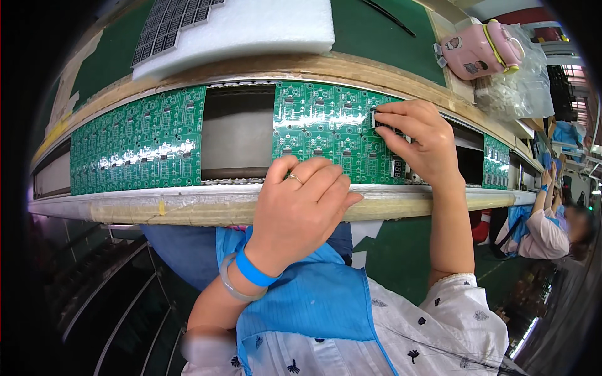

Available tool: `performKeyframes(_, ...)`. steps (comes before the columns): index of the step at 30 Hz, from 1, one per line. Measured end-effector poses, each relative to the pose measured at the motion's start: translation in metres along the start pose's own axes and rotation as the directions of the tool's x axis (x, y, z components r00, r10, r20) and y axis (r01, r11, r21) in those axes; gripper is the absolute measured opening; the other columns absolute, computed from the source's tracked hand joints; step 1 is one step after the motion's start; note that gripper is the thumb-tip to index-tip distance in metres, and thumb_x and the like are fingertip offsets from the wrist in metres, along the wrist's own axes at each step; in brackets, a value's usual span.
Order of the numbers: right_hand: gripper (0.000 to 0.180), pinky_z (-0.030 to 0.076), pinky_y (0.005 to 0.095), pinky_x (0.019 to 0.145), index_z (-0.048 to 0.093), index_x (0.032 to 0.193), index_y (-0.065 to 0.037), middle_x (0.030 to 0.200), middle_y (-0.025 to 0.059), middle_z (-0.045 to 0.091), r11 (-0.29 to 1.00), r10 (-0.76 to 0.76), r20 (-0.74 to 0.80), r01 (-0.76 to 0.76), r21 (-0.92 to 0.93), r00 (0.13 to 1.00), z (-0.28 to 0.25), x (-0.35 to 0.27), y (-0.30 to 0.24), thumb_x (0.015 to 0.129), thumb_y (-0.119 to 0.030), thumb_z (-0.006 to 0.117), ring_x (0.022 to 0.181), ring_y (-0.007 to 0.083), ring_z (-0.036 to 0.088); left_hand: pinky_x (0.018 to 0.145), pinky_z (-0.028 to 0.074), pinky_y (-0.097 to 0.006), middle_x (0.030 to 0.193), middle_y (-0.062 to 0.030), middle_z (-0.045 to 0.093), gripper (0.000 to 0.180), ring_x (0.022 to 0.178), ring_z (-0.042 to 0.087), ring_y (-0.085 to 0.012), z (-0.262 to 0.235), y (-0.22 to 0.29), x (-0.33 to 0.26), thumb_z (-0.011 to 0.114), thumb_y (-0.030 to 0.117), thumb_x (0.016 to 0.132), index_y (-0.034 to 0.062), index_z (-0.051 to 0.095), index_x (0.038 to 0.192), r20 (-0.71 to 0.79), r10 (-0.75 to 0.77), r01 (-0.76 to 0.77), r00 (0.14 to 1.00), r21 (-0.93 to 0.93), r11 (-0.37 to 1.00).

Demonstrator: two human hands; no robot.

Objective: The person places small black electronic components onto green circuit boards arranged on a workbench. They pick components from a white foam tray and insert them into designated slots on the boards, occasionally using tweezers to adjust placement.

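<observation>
My right hand (421, 139) is closed in a pinch on a small dark digit display (374, 119) with a pale edge, held against the right part of a green circuit board panel (323, 116). Below that hand, another digit display (397, 168) sits on the same panel, near its front edge. My left hand (301, 203) lies over the front rail by the panel's near edge, fingers curled and thumb pointing right. Its fingertips are hidden, so what they hold, if anything, does not show.
Another green panel (138, 141) lies left on the track, past a gap; a further one (495, 161) is at right. Behind the rail, white foam (269, 31) bears rows of digit displays (172, 28). A pink container (480, 50) stands back right. A co-worker (533, 229) sits further right.
</observation>
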State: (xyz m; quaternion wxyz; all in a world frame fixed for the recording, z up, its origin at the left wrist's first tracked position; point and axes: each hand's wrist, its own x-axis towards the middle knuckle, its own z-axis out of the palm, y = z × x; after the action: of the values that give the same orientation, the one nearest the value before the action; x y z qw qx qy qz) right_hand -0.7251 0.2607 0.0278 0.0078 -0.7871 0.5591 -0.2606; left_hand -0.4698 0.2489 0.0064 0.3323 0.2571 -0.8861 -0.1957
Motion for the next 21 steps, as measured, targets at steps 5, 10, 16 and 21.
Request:
performKeyframes(5,0.019,0.054,0.0388,0.088,0.079,0.097,-0.008,0.104,0.0047,0.076,1.000,0.023,-0.017,-0.023,0.007,1.000,0.0022,-0.0001,-0.0013,0.079,-0.010,0.082,0.096,0.0262,0.069,0.089,0.043,-0.042,0.107,-0.0044,0.072,0.023,0.103,0.067,-0.0217,0.0000,-0.0012,-0.0008,0.080,0.020,0.083,0.0070,0.072,0.100,0.007,-0.006,0.006,1.000,-0.006,1.000)
performKeyframes(10,0.019,0.054,0.0384,0.087,0.078,0.097,-0.007,0.103,0.0053,0.076,1.000,0.025,-0.011,-0.025,0.008,1.000,0.0023,0.0025,-0.0026,0.078,-0.009,0.083,0.094,0.0265,0.070,0.089,0.042,-0.044,0.107,-0.0043,0.071,0.022,0.103,0.067,-0.0214,0.0004,-0.0015,-0.0016,0.080,0.020,0.084,0.0072,0.072,0.100,-0.009,-0.004,0.004,1.000,-0.014,1.000)
performKeyframes(16,0.018,0.054,0.0379,0.086,0.078,0.095,-0.006,0.103,0.0060,0.077,0.996,0.074,0.005,-0.074,0.046,0.997,0.0021,0.0030,-0.0043,0.077,-0.009,0.083,0.094,0.0268,0.070,0.089,0.042,-0.044,0.107,-0.0044,0.071,0.023,0.104,0.066,-0.0211,0.0013,-0.0019,-0.0023,0.081,0.020,0.083,0.0069,0.073,0.100,-0.030,0.004,-0.005,1.000,-0.024,1.000)
performKeyframes(21,0.019,0.054,0.0374,0.087,0.078,0.095,-0.005,0.103,0.0075,0.077,0.988,0.128,0.030,-0.130,0.081,0.991,0.0009,0.0037,-0.0043,0.078,-0.008,0.083,0.095,0.0271,0.071,0.088,0.042,-0.044,0.107,-0.0042,0.071,0.022,0.104,0.066,-0.0205,0.0022,-0.0029,-0.0034,0.081,0.020,0.082,0.0074,0.073,0.098,-0.030,0.003,-0.004,1.000,-0.023,1.000)
